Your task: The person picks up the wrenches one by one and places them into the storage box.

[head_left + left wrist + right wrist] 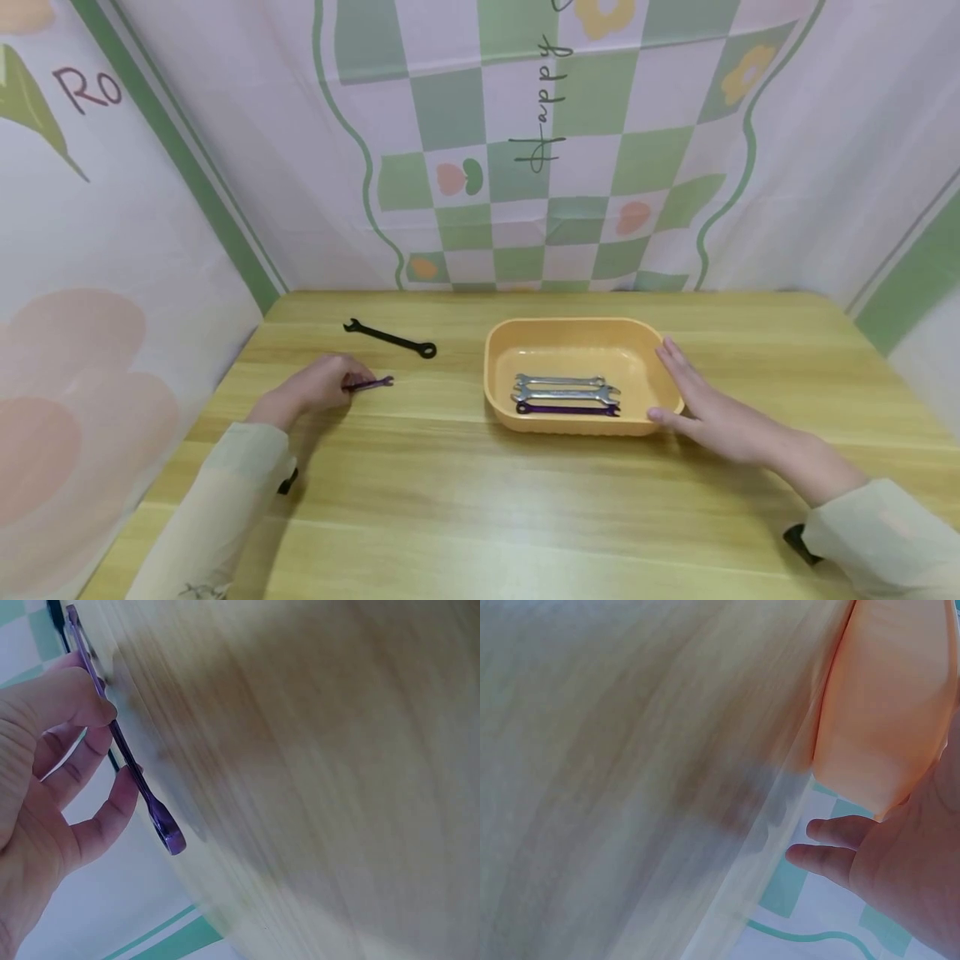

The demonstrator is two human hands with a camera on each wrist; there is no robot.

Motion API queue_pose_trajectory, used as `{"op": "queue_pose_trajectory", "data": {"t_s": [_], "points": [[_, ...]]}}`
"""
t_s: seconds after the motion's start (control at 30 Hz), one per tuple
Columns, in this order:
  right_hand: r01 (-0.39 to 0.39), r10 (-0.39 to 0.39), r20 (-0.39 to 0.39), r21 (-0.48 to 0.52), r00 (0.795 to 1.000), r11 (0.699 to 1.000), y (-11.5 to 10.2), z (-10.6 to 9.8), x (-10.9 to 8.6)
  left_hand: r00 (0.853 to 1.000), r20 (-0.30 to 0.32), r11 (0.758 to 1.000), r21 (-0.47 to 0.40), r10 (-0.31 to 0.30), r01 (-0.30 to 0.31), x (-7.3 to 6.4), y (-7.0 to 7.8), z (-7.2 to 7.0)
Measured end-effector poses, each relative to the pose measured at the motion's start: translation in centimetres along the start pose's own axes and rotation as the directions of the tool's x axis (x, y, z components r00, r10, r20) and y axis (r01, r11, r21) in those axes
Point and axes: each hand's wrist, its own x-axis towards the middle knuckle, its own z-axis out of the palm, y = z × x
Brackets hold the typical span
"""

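My left hand [327, 383] pinches a purple wrench [373, 384] between thumb and fingers, on the left side of the table. In the left wrist view the wrench [124, 746] slants past the thumb, its ring end lowest. On the right, my right hand [723, 423] touches the right end of a yellow plastic basket [577, 427], fingers extended along the rim and thumb at the front corner. Inside lie two silver wrenches [566, 395] and another purple wrench [567, 410], side by side. The right wrist view shows the basket's outer wall [889, 697] beside the hand.
A black wrench [390, 337] lies on the wooden table [450, 500] behind my left hand. At the table's back edge hangs a cloth [517, 233] with green and white checks; a printed sheet [112, 250] borders the left side.
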Motion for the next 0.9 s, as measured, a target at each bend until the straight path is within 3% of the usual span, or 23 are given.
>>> {"op": "queue_pose_trajectory", "data": {"t_s": [0.37,0.9], "points": [[-0.001,0.001,0.002,-0.004,1.000,1.000,-0.1,0.0,-0.1,0.998,0.005,0.997,-0.053,-0.055,0.055,0.1,0.2,-0.4],[-0.010,0.010,0.003,-0.014,1.000,1.000,-0.2,-0.2,-0.1,0.998,0.039,0.995,-0.086,-0.043,0.046,1.2,1.0,-1.0]]}}
